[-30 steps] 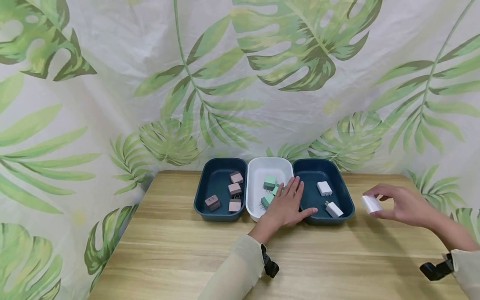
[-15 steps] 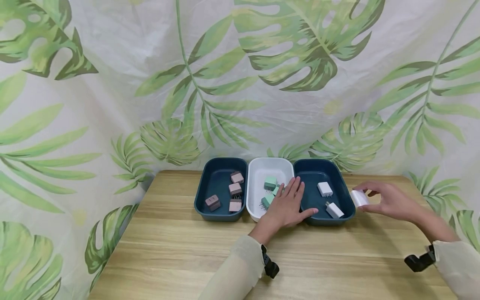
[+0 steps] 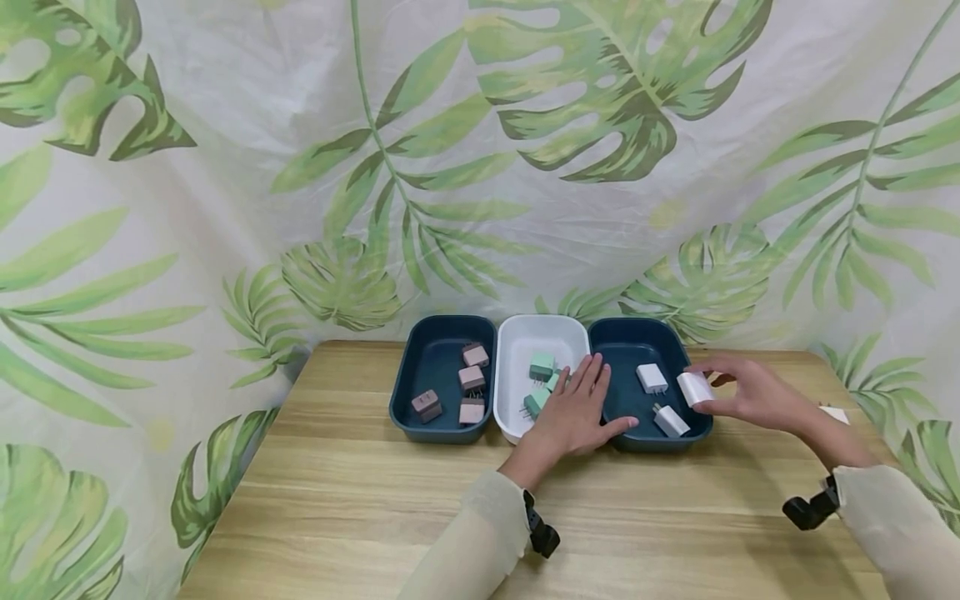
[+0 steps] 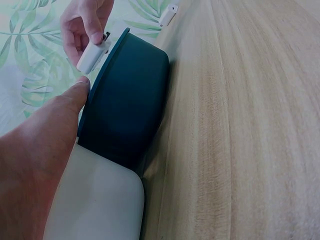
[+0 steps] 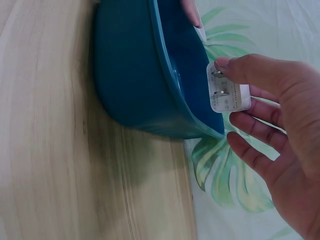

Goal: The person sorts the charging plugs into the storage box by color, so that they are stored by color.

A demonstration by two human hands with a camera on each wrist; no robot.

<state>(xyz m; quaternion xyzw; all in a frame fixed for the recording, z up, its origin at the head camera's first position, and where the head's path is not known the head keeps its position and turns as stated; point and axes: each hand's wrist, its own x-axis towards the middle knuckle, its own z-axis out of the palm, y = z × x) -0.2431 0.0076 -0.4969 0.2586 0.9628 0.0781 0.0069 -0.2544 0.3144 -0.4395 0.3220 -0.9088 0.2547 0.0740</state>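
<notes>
My right hand (image 3: 750,398) pinches a white charger plug (image 3: 695,389) between thumb and fingers, over the right rim of the right dark blue tray (image 3: 628,346). In the right wrist view its two metal prongs show on the printed face of the plug (image 5: 227,95). Inside that tray lie two more white charger plugs (image 3: 652,378). My left hand (image 3: 572,414) rests with fingers spread across the adjoining rims of the white tray (image 3: 525,335) and the right blue tray. Green charger plugs (image 3: 542,365) lie in the white tray, partly hidden by this hand.
Pink and brownish charger plugs (image 3: 472,378) lie in the left dark blue tray (image 3: 427,354). Another white plug (image 3: 835,414) lies on the wooden table (image 3: 337,483), behind my right forearm. A leaf-patterned cloth (image 3: 247,208) hangs behind the trays.
My right hand has moved left with the white charger plug, from beside the right blue tray to over its rim. The left hand has stayed put.
</notes>
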